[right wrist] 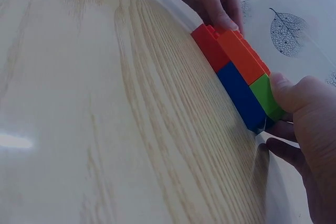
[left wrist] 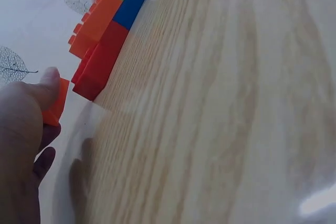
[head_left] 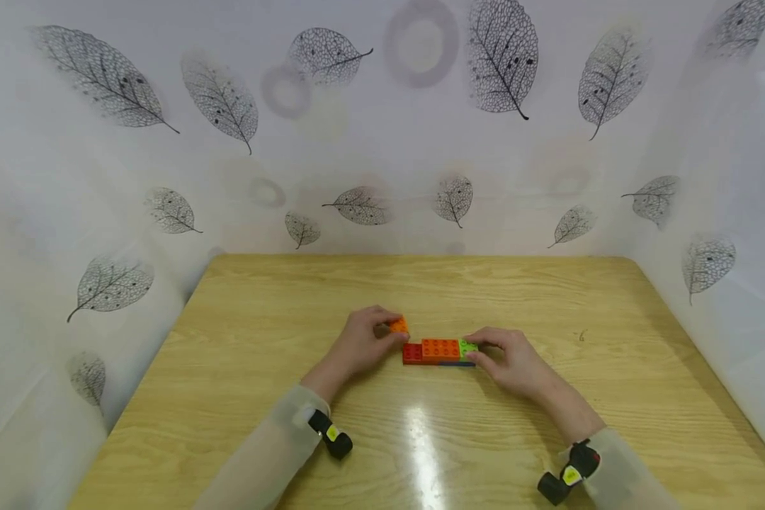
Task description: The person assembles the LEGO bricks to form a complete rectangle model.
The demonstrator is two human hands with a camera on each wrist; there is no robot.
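My left hand (head_left: pixel 367 340) pinches a small orange brick (head_left: pixel 399 325) between thumb and fingers, just behind and left of a joined row of toy building bricks. In that row, a red brick (left wrist: pixel 103 66) and a blue brick (right wrist: pixel 242 97) make up the bottom layer. On top sit a longer orange brick (head_left: pixel 440 348) and a green brick (right wrist: pixel 266 96) at the right end. The red brick's left end shows bare studs. My right hand (head_left: pixel 508 358) grips the green end, thumb on the near side, fingers behind.
A wood-grain table (head_left: pixel 255 312) carries the bricks. Behind it and at both sides hangs a pale cloth (head_left: pixel 382 142) printed with grey leaves. Both wrists wear small black cameras on straps, and a light reflection shines on the table's near part.
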